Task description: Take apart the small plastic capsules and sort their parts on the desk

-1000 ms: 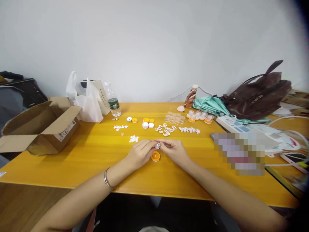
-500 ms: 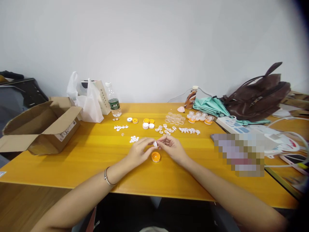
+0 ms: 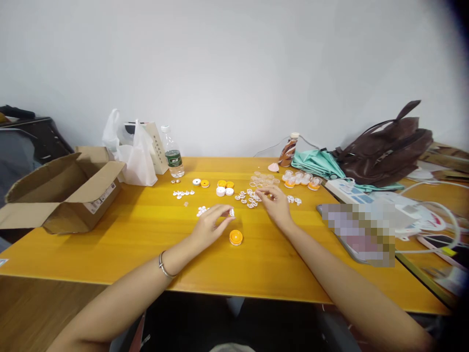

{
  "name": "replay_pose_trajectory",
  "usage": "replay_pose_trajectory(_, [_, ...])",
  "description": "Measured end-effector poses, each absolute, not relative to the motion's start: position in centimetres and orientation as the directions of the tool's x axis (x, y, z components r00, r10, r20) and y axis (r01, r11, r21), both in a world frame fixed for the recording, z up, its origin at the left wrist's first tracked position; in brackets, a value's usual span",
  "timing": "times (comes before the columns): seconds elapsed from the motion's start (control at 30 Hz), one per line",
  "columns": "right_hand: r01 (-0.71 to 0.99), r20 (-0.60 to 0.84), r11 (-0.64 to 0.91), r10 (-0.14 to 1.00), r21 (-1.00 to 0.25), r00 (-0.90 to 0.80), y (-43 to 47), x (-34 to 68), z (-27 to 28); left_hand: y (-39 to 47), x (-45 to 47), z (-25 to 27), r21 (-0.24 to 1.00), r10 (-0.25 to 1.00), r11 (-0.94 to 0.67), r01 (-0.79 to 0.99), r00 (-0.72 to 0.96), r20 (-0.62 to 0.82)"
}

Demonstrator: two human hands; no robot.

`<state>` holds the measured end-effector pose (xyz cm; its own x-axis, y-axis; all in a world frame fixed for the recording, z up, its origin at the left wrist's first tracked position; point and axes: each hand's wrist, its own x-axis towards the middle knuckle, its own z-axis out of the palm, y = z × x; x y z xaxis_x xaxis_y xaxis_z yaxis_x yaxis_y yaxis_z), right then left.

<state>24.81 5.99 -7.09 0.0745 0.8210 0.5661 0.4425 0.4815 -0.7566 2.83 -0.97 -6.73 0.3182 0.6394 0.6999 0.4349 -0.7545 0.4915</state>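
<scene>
Head view, left hand (image 3: 209, 226) pinching white piece (image 3: 232, 212), orange cup (image 3: 236, 237) nearby

A small white piece (image 3: 232, 212) with a patterned face stands roughly upright, pinched between thumb and fingers of the left hand (image 3: 208, 228). Flat white openwork pieces (image 3: 251, 199) lie loosely scattered on the desk (image 3: 154, 249) at the right hand's (image 3: 275, 205) fingertips; contact is unclear. A round orange cup (image 3: 236, 238), white around its base, sits hollow side up between and below both hands.
</scene>
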Motion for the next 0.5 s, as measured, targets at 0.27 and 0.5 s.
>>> replay_pose_trajectory(0.27, [0.743, 0.505, 0.332, 0.863, -0.582, 0.01, 7.3, 24.6, -9.4, -0.9, 2.9, -6.8, 0.483, 0.638, -0.759, 0.436, 0.355, 0.683])
replay_pose_trajectory(0.5, [0.662, 0.499, 0.38, 0.867, -0.646, -0.01, 7.0, 24.4, -8.6, -1.0, 3.3, -6.8, 0.615, 0.707, -0.707, 0.351, 0.311, 0.635])
